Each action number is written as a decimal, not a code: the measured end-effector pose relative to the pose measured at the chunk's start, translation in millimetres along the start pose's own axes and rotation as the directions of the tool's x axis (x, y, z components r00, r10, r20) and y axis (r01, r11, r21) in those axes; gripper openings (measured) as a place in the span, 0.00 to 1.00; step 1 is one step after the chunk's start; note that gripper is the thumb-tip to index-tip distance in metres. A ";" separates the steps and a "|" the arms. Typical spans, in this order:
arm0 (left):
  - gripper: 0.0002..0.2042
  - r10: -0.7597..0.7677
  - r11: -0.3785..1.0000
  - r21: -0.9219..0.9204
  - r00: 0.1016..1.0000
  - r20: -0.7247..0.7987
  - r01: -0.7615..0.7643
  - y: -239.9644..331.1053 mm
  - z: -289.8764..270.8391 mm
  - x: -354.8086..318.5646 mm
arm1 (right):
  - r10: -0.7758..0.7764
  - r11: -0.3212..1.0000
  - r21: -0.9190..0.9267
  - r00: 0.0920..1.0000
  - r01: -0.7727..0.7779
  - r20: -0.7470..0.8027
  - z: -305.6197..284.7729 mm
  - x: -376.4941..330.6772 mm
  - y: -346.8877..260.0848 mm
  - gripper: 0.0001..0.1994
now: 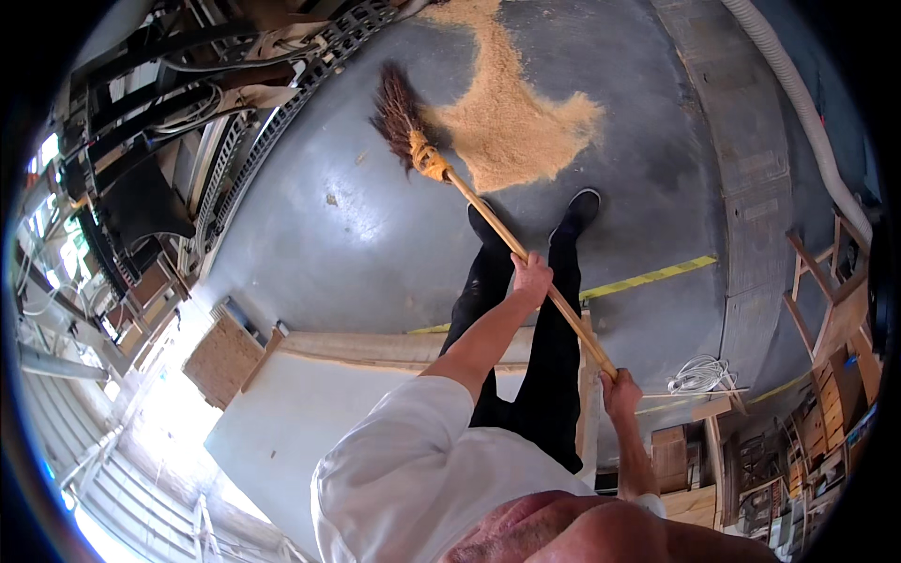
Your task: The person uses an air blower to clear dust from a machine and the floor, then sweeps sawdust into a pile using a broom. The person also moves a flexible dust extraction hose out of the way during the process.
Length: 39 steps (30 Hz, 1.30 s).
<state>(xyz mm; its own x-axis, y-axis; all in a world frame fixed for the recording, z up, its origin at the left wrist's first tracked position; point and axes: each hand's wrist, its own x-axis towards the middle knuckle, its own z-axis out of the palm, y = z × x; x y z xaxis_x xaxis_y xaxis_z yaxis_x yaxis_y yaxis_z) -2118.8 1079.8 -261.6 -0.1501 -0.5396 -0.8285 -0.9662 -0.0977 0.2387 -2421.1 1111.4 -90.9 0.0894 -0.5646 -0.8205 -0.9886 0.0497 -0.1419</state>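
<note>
A long-handled broom [488,221] slants across in front of me, its dark bristle head at the far left end and orange binding where the bristles meet the wooden handle. My left hand [532,279] is wrapped round the middle of the handle. Closer to the handle's top end, my right hand [620,394] grips it too. The bristles rest on the floor at the left edge of a pile of sawdust [521,131]. That tan pile spreads just beyond my shoes and narrows into a trail going away from me.
Machinery with cable chains [272,131] stands along the left. A large white board [310,413] lies behind me to the left. Yellow striped tape [648,279] crosses the grey floor. At right are a ribbed hose [798,94], a coiled white cable [699,374] and a wooden stool [835,300].
</note>
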 end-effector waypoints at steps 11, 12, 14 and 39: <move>0.13 0.305 0.951 -0.024 0.944 -0.124 -0.310 107.2 -61.3 -21.8 | 0.070 0.997 0.035 0.996 -0.072 0.056 -59.8 -81.8 69.6 0.18; 0.13 0.301 0.952 -0.023 0.944 -0.139 -0.307 109.7 -67.0 -23.5 | 0.066 0.997 0.025 0.996 -0.067 0.058 -62.0 -79.4 72.8 0.17; 0.13 0.281 0.959 0.019 0.950 -0.132 -0.281 110.2 -79.2 -22.9 | 0.058 0.998 0.011 0.996 -0.059 0.067 -64.1 -67.8 76.4 0.16; 0.18 0.019 0.922 0.385 0.991 -0.132 0.034 -199.1 -327.6 105.5 | 0.395 0.894 0.245 0.918 -0.376 -0.032 -73.3 -8.7 -75.6 0.16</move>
<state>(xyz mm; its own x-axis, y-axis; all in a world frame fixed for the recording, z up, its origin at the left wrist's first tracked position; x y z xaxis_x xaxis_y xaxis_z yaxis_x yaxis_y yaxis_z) -1873.5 768.4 -230.5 -0.1393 -0.6471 -0.7496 -0.9769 0.2136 -0.0028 -2356.0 1052.2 -32.4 -0.3123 -0.5250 -0.7917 -0.8875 0.4585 0.0461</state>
